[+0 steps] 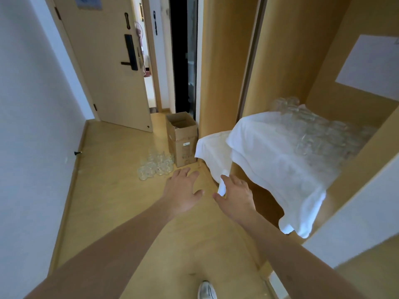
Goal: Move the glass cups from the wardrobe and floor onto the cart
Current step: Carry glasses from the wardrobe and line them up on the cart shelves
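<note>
Several clear glass cups (155,166) stand clustered on the wooden floor beside a cardboard box. More glass cups (319,128) fill the back of a wardrobe shelf (354,167) covered by a white cloth (269,152) that hangs over its front. My left hand (183,190) reaches forward with fingers spread, holding nothing, a short way short of the floor cups. My right hand (234,193) is stretched out with straight fingers against the hanging corner of the cloth. No cart is in view.
An open cardboard box (182,139) stands on the floor against the wardrobe side. A door (103,61) stands ajar at the back left. A white wall (28,126) runs along the left. My shoe (206,290) shows at the bottom.
</note>
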A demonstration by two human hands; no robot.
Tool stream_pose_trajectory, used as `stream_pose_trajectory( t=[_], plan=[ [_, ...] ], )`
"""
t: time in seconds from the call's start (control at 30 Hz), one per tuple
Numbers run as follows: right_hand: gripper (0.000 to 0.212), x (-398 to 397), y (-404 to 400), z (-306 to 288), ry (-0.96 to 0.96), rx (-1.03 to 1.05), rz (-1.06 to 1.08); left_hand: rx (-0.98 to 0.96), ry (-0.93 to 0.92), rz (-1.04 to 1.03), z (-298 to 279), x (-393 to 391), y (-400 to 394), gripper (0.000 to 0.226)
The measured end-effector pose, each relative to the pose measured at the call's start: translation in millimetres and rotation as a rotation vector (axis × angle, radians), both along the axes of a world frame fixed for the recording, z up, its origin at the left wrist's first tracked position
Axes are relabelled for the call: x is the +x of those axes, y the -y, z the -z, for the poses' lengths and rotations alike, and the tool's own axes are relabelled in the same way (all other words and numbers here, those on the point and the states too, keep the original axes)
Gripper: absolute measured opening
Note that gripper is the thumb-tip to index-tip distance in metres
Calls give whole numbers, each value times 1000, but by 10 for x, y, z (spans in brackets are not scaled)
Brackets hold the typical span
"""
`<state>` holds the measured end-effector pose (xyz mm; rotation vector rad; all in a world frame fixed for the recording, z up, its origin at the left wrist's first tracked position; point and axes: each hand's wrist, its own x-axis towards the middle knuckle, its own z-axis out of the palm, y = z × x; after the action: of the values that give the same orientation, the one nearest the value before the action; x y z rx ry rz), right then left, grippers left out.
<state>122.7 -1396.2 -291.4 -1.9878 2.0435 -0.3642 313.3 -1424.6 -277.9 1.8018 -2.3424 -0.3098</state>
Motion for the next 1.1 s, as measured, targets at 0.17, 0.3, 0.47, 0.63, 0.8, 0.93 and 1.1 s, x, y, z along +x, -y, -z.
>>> stream_pose_trajectory(
  t=[0.17,0.3,0.47,0.63,0.8,0.93,1.1],
  plan=[
    [69,-238,809,76,42,6,31,3,40,-5,-38,-215,785,68],
    [68,-478,1417,104,45,11,46,-1,51,13,-120,-440,1435,63],
    [69,-777,2045,76,36,-12,80,-31,43,57,-202,-787,2141,66],
    [69,-1086,2406,21,55,-29,170,-15,83,165,-179,-1160,2646,67],
    [67,-1445,2702,4,0,-12,299,-28,46,306,-171,-1616,3203,67],
    [68,-1675,2944,2,-24,-20,421,-43,6,435,-151,-2002,3668,66],
    [69,-1818,3182,-43,-23,-19,580,-55,-42,599,-202,-2435,4175,66]
  ],
)
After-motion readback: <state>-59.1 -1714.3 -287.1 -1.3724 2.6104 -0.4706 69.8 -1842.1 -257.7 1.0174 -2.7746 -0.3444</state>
